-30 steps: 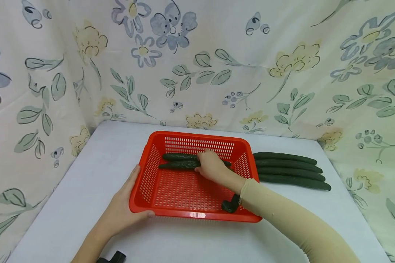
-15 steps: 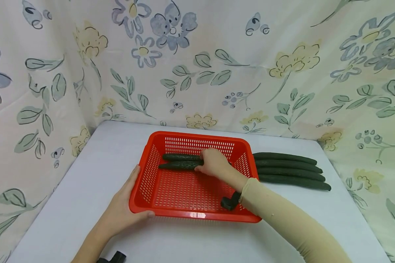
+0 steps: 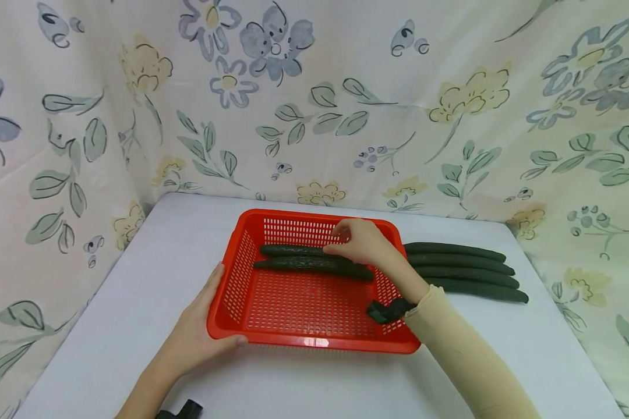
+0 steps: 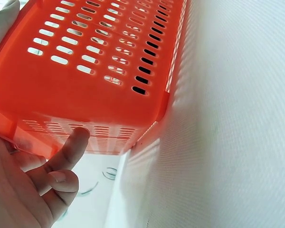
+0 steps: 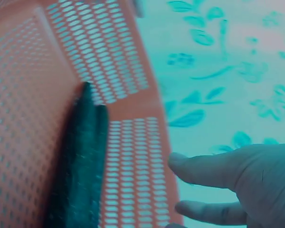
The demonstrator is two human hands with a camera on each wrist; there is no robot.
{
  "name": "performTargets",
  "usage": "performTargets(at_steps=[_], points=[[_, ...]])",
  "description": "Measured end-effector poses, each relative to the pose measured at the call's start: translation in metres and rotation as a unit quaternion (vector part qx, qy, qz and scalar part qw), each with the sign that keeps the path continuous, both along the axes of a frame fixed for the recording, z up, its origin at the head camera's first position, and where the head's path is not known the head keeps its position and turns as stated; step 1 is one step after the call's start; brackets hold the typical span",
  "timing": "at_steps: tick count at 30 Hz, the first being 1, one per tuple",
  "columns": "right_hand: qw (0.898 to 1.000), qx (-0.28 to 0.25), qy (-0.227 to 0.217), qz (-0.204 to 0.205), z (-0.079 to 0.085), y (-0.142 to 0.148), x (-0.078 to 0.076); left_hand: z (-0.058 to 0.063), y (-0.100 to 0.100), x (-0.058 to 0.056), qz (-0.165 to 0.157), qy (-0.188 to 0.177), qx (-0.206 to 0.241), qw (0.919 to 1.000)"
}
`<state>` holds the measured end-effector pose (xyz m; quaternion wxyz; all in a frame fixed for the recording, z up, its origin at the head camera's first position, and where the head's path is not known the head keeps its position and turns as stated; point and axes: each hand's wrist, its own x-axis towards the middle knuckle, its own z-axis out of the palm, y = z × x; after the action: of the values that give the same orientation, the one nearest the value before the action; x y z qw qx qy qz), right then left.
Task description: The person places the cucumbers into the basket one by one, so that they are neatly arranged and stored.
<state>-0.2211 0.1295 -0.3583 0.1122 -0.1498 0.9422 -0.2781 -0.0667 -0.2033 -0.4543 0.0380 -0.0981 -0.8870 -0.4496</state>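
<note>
A red plastic basket (image 3: 314,343) with slotted walls stands on the white table. Two dark green cucumbers lie inside it, side by side along the back wall: a front cucumber (image 3: 314,265) and a rear cucumber (image 3: 288,251). Over their right part is my right hand (image 3: 364,241), fingers and thumb parted with nothing between them. The right wrist view shows that hand (image 5: 237,180) beside the basket's rim, away from the cucumbers. My left hand (image 3: 196,326) holds the basket's near left corner, thumb along the front rim and fingers up the left side.
Several more cucumbers (image 3: 461,272) lie in a row on the table right of the basket. A flowered curtain (image 3: 314,151) hangs behind and at both sides. Black wrist devices show at the left wrist (image 3: 180,410) and right wrist (image 3: 390,310).
My right hand has let go of the front cucumber and lifted up and to the right, uncovering the cucumber's right end. The left hand and basket have stayed put.
</note>
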Motion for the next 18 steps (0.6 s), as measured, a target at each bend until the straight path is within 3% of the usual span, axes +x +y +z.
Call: performTargets(at_steps=[9,18], points=[[0.996,-0.07,0.041,-0.04,0.009,0.058,0.014,0.0,0.0,-0.001,0.002,-0.001,-0.004,1.0],[0.988,-0.111,0.071,-0.084,-0.006,0.115,0.034,-0.001,0.001,0.0,0.006,-0.003,-0.003,1.0]])
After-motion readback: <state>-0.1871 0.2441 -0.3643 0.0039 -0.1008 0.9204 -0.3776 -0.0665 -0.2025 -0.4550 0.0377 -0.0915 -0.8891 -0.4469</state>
